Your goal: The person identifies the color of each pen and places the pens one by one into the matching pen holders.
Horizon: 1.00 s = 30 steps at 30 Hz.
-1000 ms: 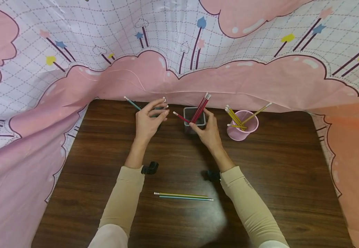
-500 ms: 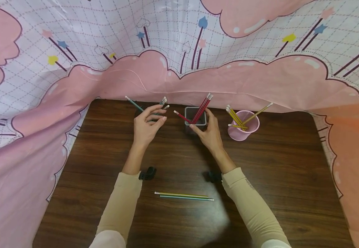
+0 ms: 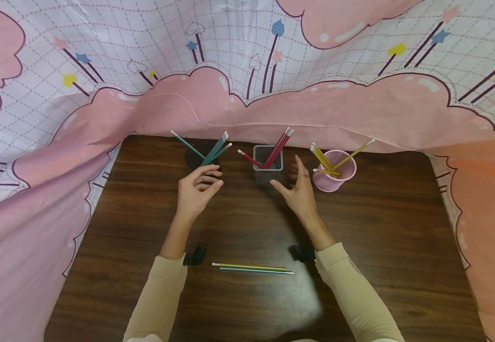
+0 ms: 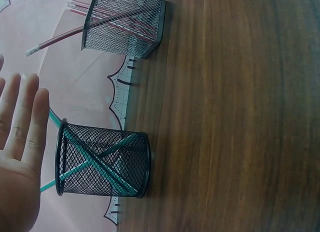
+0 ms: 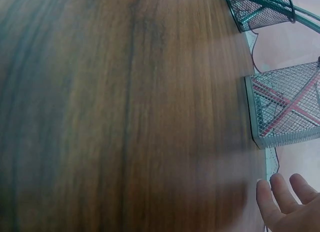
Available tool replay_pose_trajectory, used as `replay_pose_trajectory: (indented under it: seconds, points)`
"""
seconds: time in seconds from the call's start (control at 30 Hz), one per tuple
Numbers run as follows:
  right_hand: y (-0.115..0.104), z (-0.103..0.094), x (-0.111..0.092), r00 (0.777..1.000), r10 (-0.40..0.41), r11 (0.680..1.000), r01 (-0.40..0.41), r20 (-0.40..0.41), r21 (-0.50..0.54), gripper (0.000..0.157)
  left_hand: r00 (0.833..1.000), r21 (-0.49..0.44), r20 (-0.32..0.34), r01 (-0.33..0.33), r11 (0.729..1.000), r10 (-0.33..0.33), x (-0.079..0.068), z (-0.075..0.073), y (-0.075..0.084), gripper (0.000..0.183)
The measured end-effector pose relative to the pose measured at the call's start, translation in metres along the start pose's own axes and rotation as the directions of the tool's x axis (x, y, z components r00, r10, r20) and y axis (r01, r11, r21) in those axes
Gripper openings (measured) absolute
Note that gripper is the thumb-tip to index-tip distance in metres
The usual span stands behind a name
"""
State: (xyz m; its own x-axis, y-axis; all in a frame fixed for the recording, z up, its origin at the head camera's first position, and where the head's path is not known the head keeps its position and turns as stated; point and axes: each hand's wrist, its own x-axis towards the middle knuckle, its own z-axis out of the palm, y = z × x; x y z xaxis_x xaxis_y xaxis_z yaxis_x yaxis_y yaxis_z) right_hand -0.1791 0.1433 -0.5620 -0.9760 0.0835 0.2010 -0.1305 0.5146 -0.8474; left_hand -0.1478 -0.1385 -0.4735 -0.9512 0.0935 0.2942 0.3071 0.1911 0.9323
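My left hand [image 3: 194,192], fingers relaxed and holding nothing, is in front of a round black mesh pencil cup [image 4: 102,159]. Several teal pencils [image 3: 215,151] lean in that cup. To the right is a square mesh pencil holder [image 3: 268,175] with several red pencils [image 3: 278,149] standing in it. My right hand [image 3: 300,192] is spread beside this holder's front right side, thumb and fingers apart, with nothing in its grasp. In the right wrist view its fingertips [image 5: 280,182] show below the square holder.
A pink mesh cup [image 3: 330,184] with several yellow pencils [image 3: 323,159] stands at the back right. One yellow pencil [image 3: 252,266] and one teal pencil [image 3: 253,270] lie side by side on the wooden table [image 3: 384,247] between the forearms. A patterned curtain [image 3: 299,107] hangs behind the table.
My left hand has drawn back from the round black cup toward the front. The right hand has let go of the square holder and moved slightly right and back toward me.
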Motion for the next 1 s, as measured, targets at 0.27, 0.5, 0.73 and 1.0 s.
replay_pose_trajectory:
  seconds: [0.27, 0.5, 0.73, 1.0]
  points:
    - [0.003, -0.007, -0.007, 1.000, -0.009, 1.000, 0.009, 0.020, 0.000, 0.095, 1.000, -0.005, -0.002, -0.009, 1.000, 0.009, -0.008, -0.003, -0.004, 0.034]
    - [0.006, -0.016, -0.019, 0.999, -0.026, 1.000, 0.026, 0.022, 0.004, 0.088, 1.000, 0.043, -0.021, -0.013, 0.999, 0.014, -0.016, -0.016, -0.006, 0.033]
    - [0.010, -0.028, -0.029, 1.000, -0.020, 1.000, 0.019, 0.014, 0.021, 0.081, 1.000, 0.111, -0.009, 0.000, 0.994, 0.001, -0.032, -0.031, -0.010, 0.032]
    - [0.015, -0.043, -0.046, 1.000, -0.003, 1.000, 0.003, 0.001, 0.013, 0.079, 1.000, 0.133, 0.011, 0.022, 0.991, -0.023, -0.056, -0.038, -0.017, 0.031]
